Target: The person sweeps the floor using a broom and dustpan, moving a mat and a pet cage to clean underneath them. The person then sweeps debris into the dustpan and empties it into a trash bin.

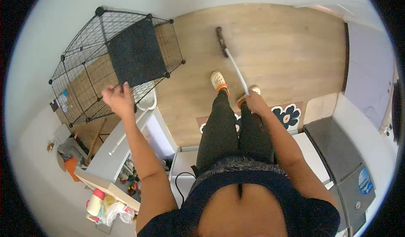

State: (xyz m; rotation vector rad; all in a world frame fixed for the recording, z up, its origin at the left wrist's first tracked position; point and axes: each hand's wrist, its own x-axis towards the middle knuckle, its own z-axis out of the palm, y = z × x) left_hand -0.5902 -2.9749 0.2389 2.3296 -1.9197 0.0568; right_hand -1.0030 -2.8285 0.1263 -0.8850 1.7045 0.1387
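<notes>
My right hand (255, 103) is closed round the white handle of a broom (238, 71). The broom's dark bristle head (221, 42) rests on the floor ahead of my feet. On the left, my left hand (119, 100) has its fingers curled at the near edge of a black wire cage (86, 79), by the corner of a dark panel (137, 53) lying on its top. A white dustpan (147, 100) sits under that edge, its long white handle (122, 142) slanting toward me past my left forearm.
Cream clogs (217, 80) are on my feet, with a flower-patterned mat (288, 115) behind them. A grey cabinet (109, 154) and a shelf with a bottle (97, 201) and plastic bags stand at lower left. Dark-topped furniture (333, 146) lines the right. Wood flooring (291, 51) spreads ahead.
</notes>
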